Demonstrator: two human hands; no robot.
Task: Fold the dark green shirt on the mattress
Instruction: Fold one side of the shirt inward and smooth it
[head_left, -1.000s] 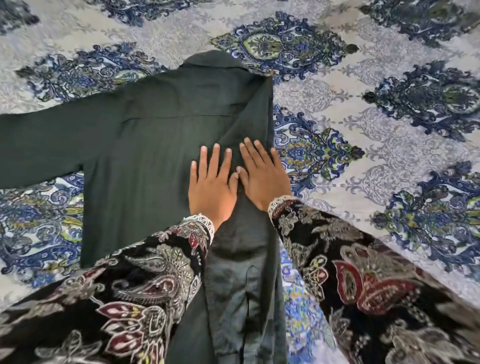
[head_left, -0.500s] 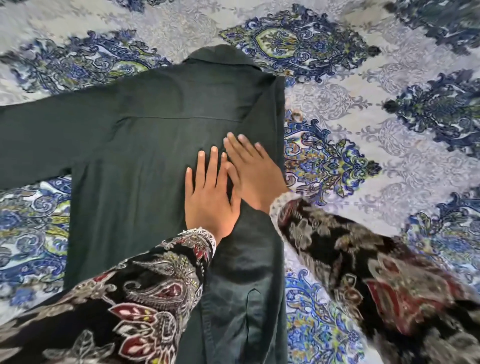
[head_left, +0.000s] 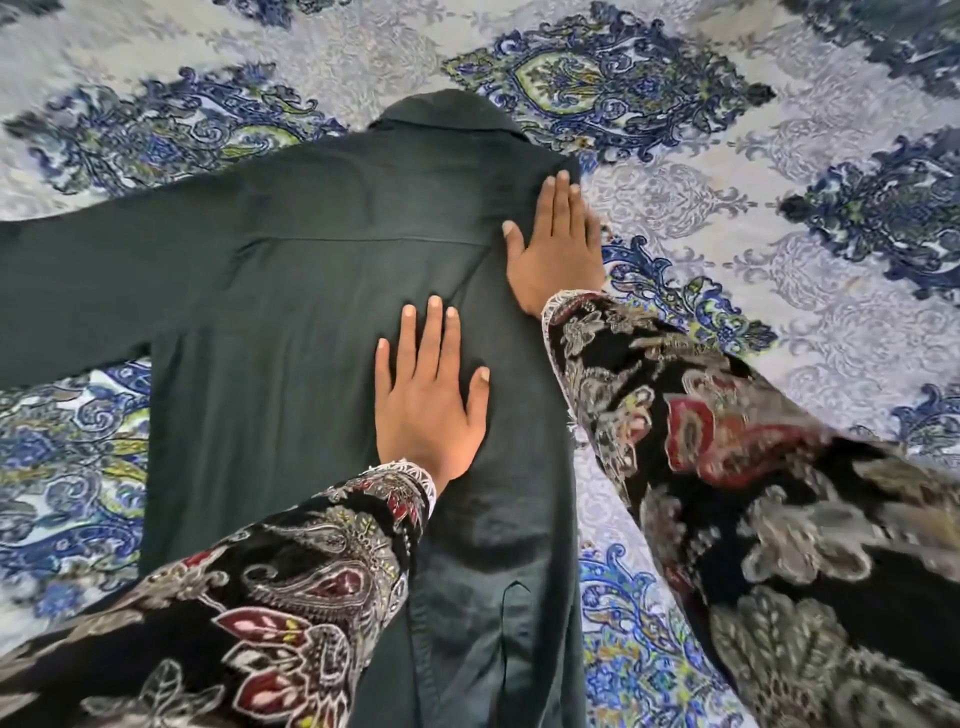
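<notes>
The dark green shirt lies back-up on the mattress, collar at the far end. Its right side and sleeve are folded inward over the body, giving a straight right edge, while the left sleeve stretches out flat to the left. My left hand rests flat on the middle of the shirt with fingers spread. My right hand lies flat near the shirt's upper right shoulder, along the folded edge. Neither hand grips any cloth. My patterned sleeves hide the shirt's lower part.
The mattress is covered by a white sheet with blue and green ornamental medallions. It extends all around the shirt, with wide bare sheet to the right and beyond the collar.
My right hand has slid up along the folded right edge from beside the left hand to the shoulder. The left hand has stayed near the shirt's middle.
</notes>
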